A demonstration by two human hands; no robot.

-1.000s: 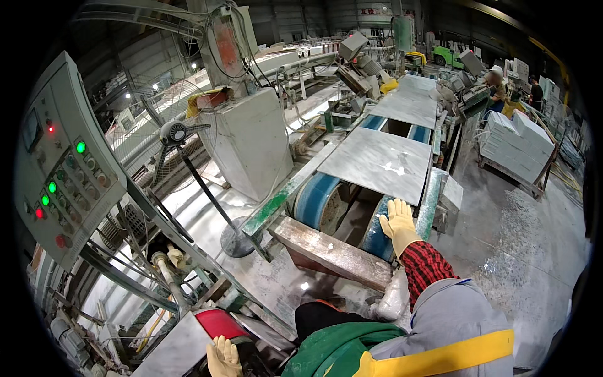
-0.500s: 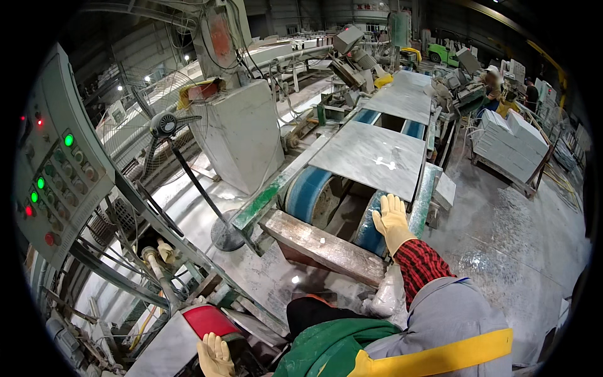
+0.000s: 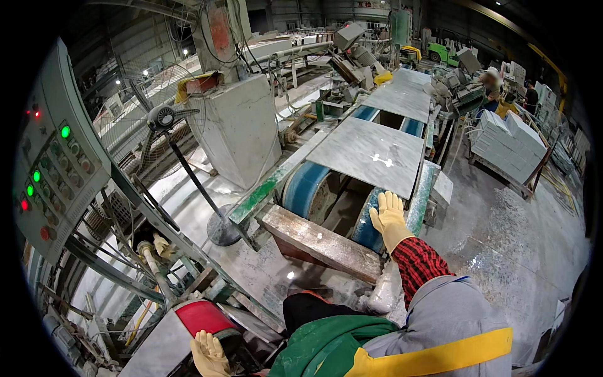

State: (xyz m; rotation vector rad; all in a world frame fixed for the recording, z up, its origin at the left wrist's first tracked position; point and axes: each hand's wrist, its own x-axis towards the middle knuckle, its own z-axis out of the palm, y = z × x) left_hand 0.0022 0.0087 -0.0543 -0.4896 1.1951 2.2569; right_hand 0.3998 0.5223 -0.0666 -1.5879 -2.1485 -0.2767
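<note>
My right hand (image 3: 391, 221), in a cream rubber glove below a red-and-black checked cuff, lies flat with its fingers out. It rests at the right blue conveyor belt (image 3: 366, 221), by the near right corner of a pale grey stone slab (image 3: 377, 154). Whether the fingertips touch the slab I cannot tell. That slab lies across two blue belts and has a white mark near its right side. At the lower left, my left hand (image 3: 210, 355), gloved alike, has its fingers stretched out. It is beside a red-covered roller end (image 3: 204, 317) with a pale slab next to it.
A control panel (image 3: 59, 151) with lit green and red lamps stands at left. Near it are a stand fan (image 3: 161, 118) and a grey machine housing (image 3: 235, 132). A worn wooden beam (image 3: 320, 242) crosses the conveyor's near end. Stacked slabs (image 3: 510, 141) and a person (image 3: 492, 81) are at right.
The view has shifted slightly. Both hands keep nearly the same places and poses, and the slab shows no clear movement along the belts.
</note>
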